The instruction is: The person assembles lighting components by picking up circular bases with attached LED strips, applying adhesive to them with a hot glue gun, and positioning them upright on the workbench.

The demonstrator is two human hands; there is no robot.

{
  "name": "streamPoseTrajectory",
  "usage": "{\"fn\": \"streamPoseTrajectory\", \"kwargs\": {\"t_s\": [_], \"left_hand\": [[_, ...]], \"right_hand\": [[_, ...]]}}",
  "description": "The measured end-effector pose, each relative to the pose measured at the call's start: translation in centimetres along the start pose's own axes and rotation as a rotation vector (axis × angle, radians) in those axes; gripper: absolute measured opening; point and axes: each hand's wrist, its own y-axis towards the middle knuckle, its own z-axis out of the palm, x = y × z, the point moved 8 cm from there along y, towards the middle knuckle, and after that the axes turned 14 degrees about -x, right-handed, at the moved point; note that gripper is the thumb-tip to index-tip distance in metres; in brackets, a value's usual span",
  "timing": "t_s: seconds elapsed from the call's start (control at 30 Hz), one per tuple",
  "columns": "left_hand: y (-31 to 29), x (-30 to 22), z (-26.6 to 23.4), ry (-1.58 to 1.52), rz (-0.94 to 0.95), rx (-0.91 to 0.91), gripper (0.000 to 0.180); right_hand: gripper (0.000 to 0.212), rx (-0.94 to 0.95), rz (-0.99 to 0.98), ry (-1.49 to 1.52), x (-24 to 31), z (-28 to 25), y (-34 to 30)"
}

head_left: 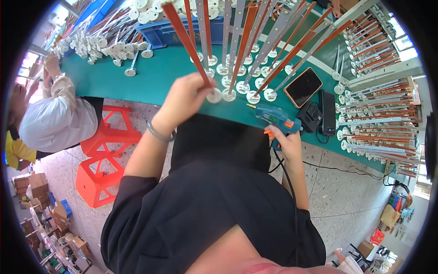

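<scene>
My left hand (181, 101) is closed around the lower part of a reddish-brown strip (186, 39) that stands upright and leans to the left. Its round white base (214, 96) sits by the near edge of the green table (112, 81). In my right hand (290, 146) is a translucent blue glue gun (273, 114) with an orange trigger, its brass nozzle pointing left toward the standing strips. Several more strips, brown or grey with small LEDs (238, 27), stand on white round bases just beyond my hands.
A phone (303, 87), a black charger (310, 116) and a black power brick (327, 112) lie right of the glue gun. Racks of strips (378, 121) line the right side. A blue crate (157, 35) stands behind. Red stools (98, 180) and a seated co-worker (64, 118) are at left.
</scene>
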Motion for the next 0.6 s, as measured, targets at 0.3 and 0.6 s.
{"fn": "streamPoseTrajectory", "kwargs": {"t_s": [0.3,0.6], "left_hand": [[1.8,3.8,0.9,0.067,-0.028,0.036,0.016],[1.5,3.6,0.9,-0.040,-0.043,-0.060,0.023]], "right_hand": [[0.016,0.002,0.014,0.043,-0.4,0.6,-0.1],[0.022,-0.015,-0.034,0.092,-0.6,0.2,-0.2]]}}
